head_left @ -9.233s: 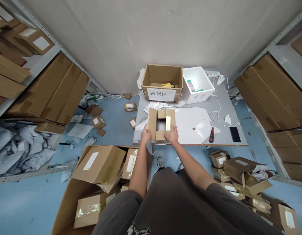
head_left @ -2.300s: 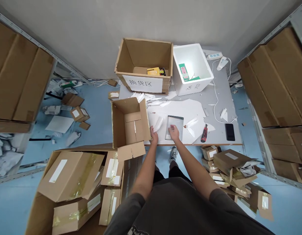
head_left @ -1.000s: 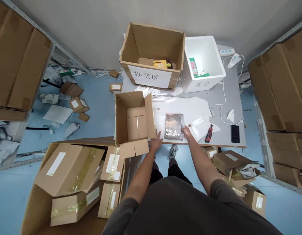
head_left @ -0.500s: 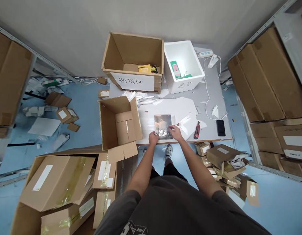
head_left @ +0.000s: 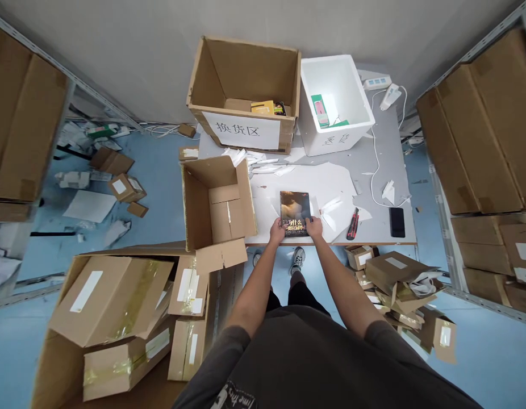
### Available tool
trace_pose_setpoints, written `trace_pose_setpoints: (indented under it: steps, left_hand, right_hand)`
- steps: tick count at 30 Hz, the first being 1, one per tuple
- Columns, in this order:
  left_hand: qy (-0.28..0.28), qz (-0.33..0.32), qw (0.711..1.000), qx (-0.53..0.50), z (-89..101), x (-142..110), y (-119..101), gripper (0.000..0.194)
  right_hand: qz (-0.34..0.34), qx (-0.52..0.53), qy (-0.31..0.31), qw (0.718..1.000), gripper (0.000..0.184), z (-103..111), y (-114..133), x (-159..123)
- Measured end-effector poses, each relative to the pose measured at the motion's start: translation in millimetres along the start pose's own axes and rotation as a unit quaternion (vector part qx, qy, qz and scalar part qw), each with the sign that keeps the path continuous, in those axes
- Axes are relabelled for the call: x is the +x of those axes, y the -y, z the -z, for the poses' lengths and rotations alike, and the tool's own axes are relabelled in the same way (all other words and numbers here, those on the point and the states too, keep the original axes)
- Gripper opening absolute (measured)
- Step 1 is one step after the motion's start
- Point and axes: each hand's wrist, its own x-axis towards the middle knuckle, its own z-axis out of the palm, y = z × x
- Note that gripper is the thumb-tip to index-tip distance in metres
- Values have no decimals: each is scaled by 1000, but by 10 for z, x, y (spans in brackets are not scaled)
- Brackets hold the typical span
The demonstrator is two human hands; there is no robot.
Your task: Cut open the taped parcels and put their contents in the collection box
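A dark-covered book (head_left: 294, 210) with yellow and white Chinese lettering is held at the front edge of the table. My left hand (head_left: 278, 231) grips its lower left corner, and my right hand (head_left: 313, 226) is closed on the lower right side. White paper sheets (head_left: 305, 173) lie beneath and behind it. Right of the book are crumpled white scraps (head_left: 331, 211) and a red-and-black box cutter (head_left: 353, 224). An open cardboard box (head_left: 220, 207) stands to the left of my hands.
Behind stand a labelled cardboard box (head_left: 246, 129) with yellow items inside and a white foam box (head_left: 337, 139). A phone (head_left: 397, 222) and a power strip (head_left: 377, 83) lie at right. A big carton of parcels (head_left: 109, 301) is at lower left; opened boxes (head_left: 386, 272) heap at lower right.
My right hand has come down from above the book's right side to grip its lower right edge. The book looks slightly raised and tilted. The whole view has shifted a little.
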Motion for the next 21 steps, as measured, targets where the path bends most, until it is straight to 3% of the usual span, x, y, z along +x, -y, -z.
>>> trace_pose_setpoints:
  steps: [3,7,12,16,21]
  left_hand:
    - [35,-33,997,-54,112,-129,-185,49]
    - [58,-85,990,-95,360,-387,-540,52]
    - [53,-165,979,-106,650,-755,-1053,55]
    - [68,-228,962,-134,835,-984,-1427,61]
    - [18,-272,959,-82,1020,-1151,-1824,64]
  right_hand:
    - [-27,80,22,996,37,156,117,-129]
    - [-12,181,42,983,44,445,420,-401]
    - [52,402,117,907,54,969,934,-794]
    - [147,445,156,869,55,1366,1366,-1104]
    - [198,467,172,844,63,1609,1751,-1376]
